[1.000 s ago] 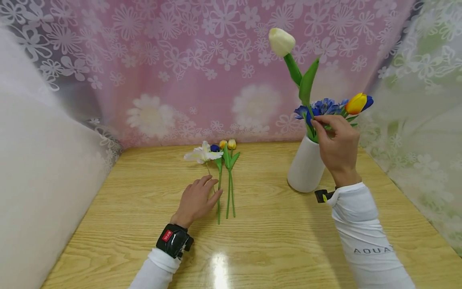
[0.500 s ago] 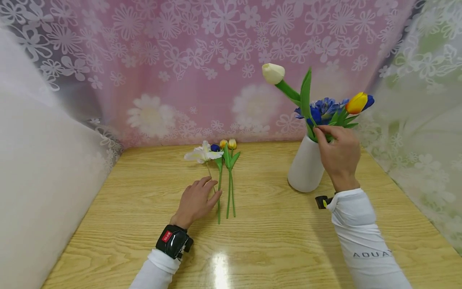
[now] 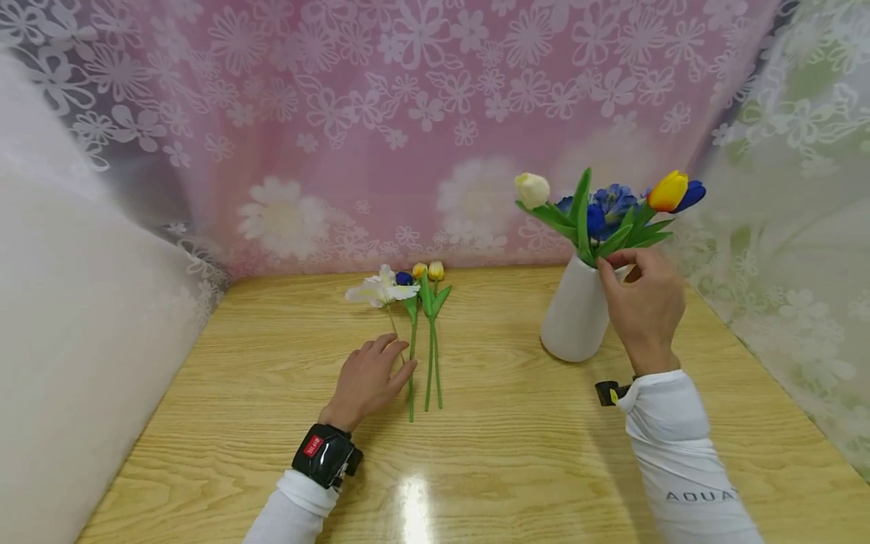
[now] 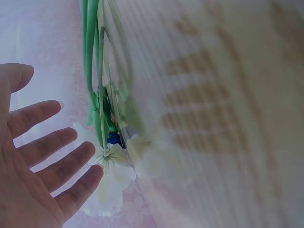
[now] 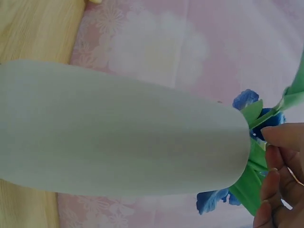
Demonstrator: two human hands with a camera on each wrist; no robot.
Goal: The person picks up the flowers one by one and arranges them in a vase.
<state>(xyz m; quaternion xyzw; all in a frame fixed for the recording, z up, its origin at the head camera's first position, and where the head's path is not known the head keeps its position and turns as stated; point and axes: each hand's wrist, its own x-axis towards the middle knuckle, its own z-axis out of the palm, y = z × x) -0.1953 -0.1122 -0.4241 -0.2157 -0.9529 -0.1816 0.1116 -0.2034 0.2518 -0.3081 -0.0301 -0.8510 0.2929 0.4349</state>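
Note:
A white tulip (image 3: 532, 190) leans left out of the white vase (image 3: 575, 313), its stem inside the mouth. My right hand (image 3: 642, 302) is at the vase's rim, thumb and forefinger close together beside that stem. In the right wrist view the tulip stem (image 5: 267, 117) shows uncovered just past the thumb tip, and the fingers are loosely curled. My left hand (image 3: 370, 381) lies low over the table, fingers spread, by the stems of a white broad-petalled flower (image 3: 382, 287) and a blue tulip (image 3: 404, 279). In the left wrist view its fingers (image 4: 57, 145) are apart, holding nothing.
Two yellow-and-white tulips (image 3: 436, 270) lie with crossing stems right of the blue one. Blue flowers (image 3: 615, 202) and a yellow-orange tulip (image 3: 668, 191) fill the vase. A pink flowered curtain (image 3: 367, 151) hangs along the back edge of the wooden table (image 3: 489, 453).
The white tulip has sunk down into the vase, its head dropping well below where it was. My right hand has come down to the rim. The left hand has stayed in place.

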